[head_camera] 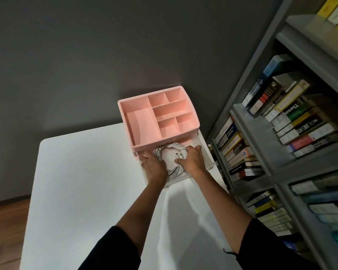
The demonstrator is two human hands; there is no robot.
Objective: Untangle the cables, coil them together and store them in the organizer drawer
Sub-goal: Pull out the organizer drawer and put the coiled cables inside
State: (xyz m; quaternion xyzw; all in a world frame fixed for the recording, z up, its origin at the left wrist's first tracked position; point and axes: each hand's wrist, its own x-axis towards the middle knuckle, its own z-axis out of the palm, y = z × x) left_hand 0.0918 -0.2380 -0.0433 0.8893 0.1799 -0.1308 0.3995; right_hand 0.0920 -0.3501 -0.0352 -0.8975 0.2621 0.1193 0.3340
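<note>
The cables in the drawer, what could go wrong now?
1. The coiled cables seem held in shape only by the left hand and right hand; they might spring apart when let go.
2. The coil nearly fills the drawer, so a loop sticking up could get pinched under the pink organizer when the drawer slides shut.
</note>
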